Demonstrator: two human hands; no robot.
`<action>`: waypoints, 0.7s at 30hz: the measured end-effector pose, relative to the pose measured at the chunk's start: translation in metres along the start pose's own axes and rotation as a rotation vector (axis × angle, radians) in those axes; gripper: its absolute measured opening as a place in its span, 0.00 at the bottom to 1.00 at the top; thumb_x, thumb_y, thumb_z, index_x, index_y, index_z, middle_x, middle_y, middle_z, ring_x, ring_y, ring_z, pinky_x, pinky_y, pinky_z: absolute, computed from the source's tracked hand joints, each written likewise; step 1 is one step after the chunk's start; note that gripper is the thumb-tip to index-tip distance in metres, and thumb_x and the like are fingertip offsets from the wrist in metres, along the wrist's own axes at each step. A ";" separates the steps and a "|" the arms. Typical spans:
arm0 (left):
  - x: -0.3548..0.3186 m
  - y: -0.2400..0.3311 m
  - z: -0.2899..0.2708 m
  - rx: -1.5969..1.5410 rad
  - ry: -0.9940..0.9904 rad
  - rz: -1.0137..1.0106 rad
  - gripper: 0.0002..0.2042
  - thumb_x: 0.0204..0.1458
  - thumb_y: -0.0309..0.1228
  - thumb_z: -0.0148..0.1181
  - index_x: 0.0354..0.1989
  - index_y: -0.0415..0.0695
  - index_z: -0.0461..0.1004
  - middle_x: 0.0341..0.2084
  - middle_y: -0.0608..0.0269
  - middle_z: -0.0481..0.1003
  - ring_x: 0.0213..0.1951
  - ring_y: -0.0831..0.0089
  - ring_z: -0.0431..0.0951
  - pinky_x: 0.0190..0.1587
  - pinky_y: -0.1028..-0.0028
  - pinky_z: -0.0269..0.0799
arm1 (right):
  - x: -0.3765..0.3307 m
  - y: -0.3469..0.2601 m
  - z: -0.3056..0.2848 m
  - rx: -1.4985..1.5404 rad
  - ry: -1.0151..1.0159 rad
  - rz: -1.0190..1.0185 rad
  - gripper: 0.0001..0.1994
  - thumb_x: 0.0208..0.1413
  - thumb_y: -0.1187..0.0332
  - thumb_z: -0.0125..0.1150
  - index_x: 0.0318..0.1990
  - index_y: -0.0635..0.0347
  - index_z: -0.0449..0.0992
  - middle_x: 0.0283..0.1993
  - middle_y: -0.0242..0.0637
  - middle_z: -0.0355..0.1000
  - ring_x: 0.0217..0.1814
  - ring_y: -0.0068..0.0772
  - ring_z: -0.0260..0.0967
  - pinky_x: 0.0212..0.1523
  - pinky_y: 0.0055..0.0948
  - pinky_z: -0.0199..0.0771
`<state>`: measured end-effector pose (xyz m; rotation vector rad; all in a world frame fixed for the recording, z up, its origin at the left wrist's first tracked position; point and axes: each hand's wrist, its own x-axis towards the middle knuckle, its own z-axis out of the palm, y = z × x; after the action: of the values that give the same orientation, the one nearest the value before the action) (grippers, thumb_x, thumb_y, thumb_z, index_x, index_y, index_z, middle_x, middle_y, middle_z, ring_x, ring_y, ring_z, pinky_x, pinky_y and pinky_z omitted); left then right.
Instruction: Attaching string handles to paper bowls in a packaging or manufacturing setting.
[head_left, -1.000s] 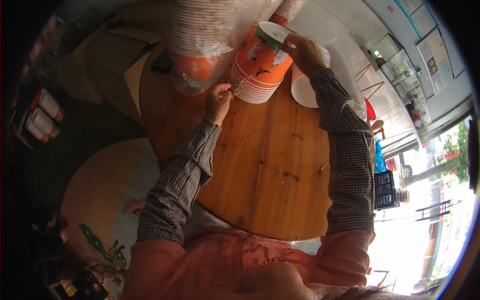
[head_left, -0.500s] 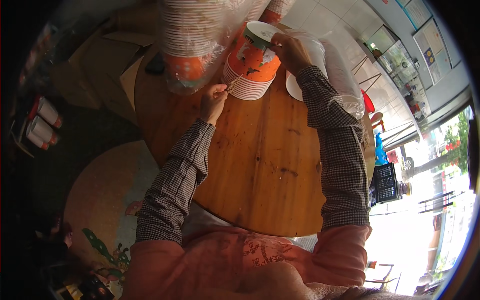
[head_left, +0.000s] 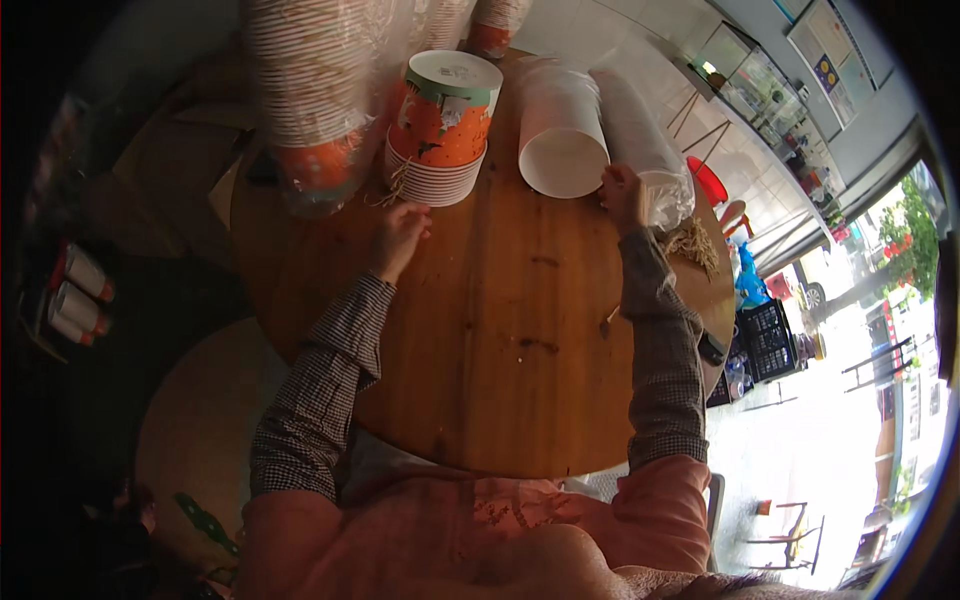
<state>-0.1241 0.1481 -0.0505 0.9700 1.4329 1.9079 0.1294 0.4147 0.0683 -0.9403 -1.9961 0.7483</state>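
An upside-down stack of orange paper buckets with green at the base and white rims stands at the far middle of the table. A tan straw tie lies against its left front side. My left hand is just in front of the stack, fingers loosely bent and apart, with nothing visible in them. To the right, a white paper bucket lies on its side with its mouth toward me. My right hand is at the right edge of its rim, fingers curled against it; the fingertips are partly hidden.
Tall plastic-wrapped bucket stacks stand at the left back of the round wooden table. A plastic-wrapped white sleeve lies beside the white bucket. A bundle of straw ties sits at the right edge. A black crate is beyond the table.
My right hand has left the orange bucket's base and moved right and nearer, to the white bucket's rim. My left hand has come away from the straw tie. The view has shifted.
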 end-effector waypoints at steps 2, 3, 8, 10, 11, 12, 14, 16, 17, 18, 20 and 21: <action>0.000 -0.011 0.022 0.106 -0.060 0.095 0.08 0.57 0.27 0.52 0.39 0.36 0.73 0.30 0.61 0.75 0.30 0.76 0.75 0.35 0.78 0.74 | -0.004 0.007 0.003 -0.333 0.212 -0.352 0.10 0.52 0.69 0.58 0.42 0.59 0.74 0.33 0.40 0.74 0.34 0.39 0.73 0.34 0.35 0.73; 0.000 -0.016 0.033 0.184 -0.105 0.090 0.08 0.57 0.27 0.52 0.41 0.36 0.72 0.31 0.61 0.75 0.31 0.77 0.76 0.34 0.77 0.74 | -0.001 0.001 0.006 -0.326 0.213 -0.350 0.10 0.52 0.69 0.58 0.42 0.59 0.74 0.33 0.40 0.74 0.34 0.39 0.73 0.34 0.35 0.73; 0.043 -0.047 0.080 0.102 -0.090 0.140 0.11 0.55 0.28 0.56 0.45 0.37 0.71 0.37 0.60 0.75 0.34 0.79 0.75 0.36 0.78 0.75 | 0.023 -0.026 0.029 -0.558 0.175 -0.561 0.18 0.46 0.70 0.62 0.47 0.53 0.70 0.46 0.40 0.67 0.52 0.45 0.65 0.48 0.43 0.68; 0.067 -0.053 0.103 0.082 -0.045 0.172 0.13 0.54 0.28 0.57 0.47 0.37 0.71 0.38 0.59 0.74 0.35 0.79 0.75 0.37 0.77 0.75 | 0.034 -0.027 0.031 -0.666 0.193 -0.620 0.14 0.46 0.69 0.63 0.41 0.55 0.69 0.39 0.39 0.66 0.46 0.43 0.66 0.44 0.42 0.70; 0.078 -0.052 0.116 0.172 0.014 0.298 0.15 0.53 0.27 0.58 0.48 0.37 0.70 0.38 0.59 0.74 0.36 0.78 0.75 0.38 0.77 0.74 | 0.039 -0.023 0.027 -0.671 0.189 -0.607 0.14 0.46 0.69 0.63 0.41 0.55 0.69 0.39 0.39 0.66 0.46 0.43 0.66 0.44 0.42 0.70; 0.089 -0.054 0.126 0.266 0.078 0.426 0.16 0.53 0.27 0.58 0.50 0.37 0.69 0.37 0.59 0.73 0.37 0.76 0.75 0.39 0.76 0.74 | 0.043 -0.021 0.025 -0.685 0.188 -0.593 0.13 0.46 0.69 0.62 0.41 0.55 0.68 0.39 0.39 0.66 0.47 0.44 0.66 0.44 0.42 0.69; 0.113 -0.057 0.146 0.217 0.075 0.448 0.17 0.52 0.27 0.58 0.50 0.36 0.68 0.38 0.58 0.73 0.38 0.75 0.75 0.40 0.76 0.74 | 0.050 -0.017 0.019 -0.699 0.186 -0.567 0.13 0.47 0.69 0.62 0.41 0.55 0.68 0.39 0.38 0.67 0.47 0.44 0.66 0.43 0.43 0.69; 0.129 -0.069 0.136 0.172 0.100 0.454 0.17 0.51 0.26 0.58 0.50 0.36 0.67 0.38 0.58 0.73 0.39 0.73 0.75 0.41 0.76 0.73 | 0.054 -0.016 0.036 -0.751 0.201 -0.683 0.09 0.49 0.69 0.58 0.37 0.56 0.68 0.36 0.38 0.67 0.42 0.41 0.68 0.39 0.40 0.73; 0.136 -0.068 0.136 0.164 0.083 0.381 0.17 0.51 0.25 0.59 0.49 0.36 0.67 0.39 0.57 0.72 0.40 0.73 0.74 0.43 0.75 0.73 | 0.056 -0.016 0.037 -0.748 0.194 -0.673 0.09 0.49 0.69 0.58 0.37 0.56 0.68 0.36 0.38 0.67 0.42 0.41 0.68 0.39 0.40 0.73; 0.138 -0.062 0.148 0.145 0.053 0.308 0.17 0.50 0.24 0.59 0.49 0.36 0.66 0.41 0.57 0.72 0.42 0.72 0.74 0.45 0.75 0.72 | 0.058 -0.010 0.031 -0.774 0.184 -0.640 0.07 0.51 0.69 0.56 0.37 0.56 0.68 0.35 0.39 0.68 0.42 0.42 0.69 0.37 0.41 0.73; 0.139 -0.056 0.155 0.179 0.053 0.221 0.16 0.50 0.24 0.59 0.48 0.37 0.66 0.41 0.57 0.72 0.45 0.72 0.73 0.48 0.75 0.70 | 0.061 -0.004 0.022 -0.794 0.171 -0.602 0.06 0.53 0.69 0.53 0.37 0.56 0.68 0.35 0.40 0.68 0.42 0.43 0.70 0.36 0.42 0.73; 0.139 -0.056 0.154 0.115 0.035 0.249 0.16 0.50 0.24 0.59 0.48 0.37 0.66 0.41 0.58 0.71 0.45 0.72 0.73 0.49 0.75 0.70 | 0.061 -0.004 0.020 -0.772 0.158 -0.614 0.05 0.53 0.69 0.51 0.37 0.56 0.68 0.35 0.41 0.69 0.41 0.44 0.71 0.35 0.43 0.73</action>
<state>-0.0795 0.3584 -0.0481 1.2235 1.5151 2.0445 0.0857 0.4589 0.0860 -0.6771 -2.2721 -0.4562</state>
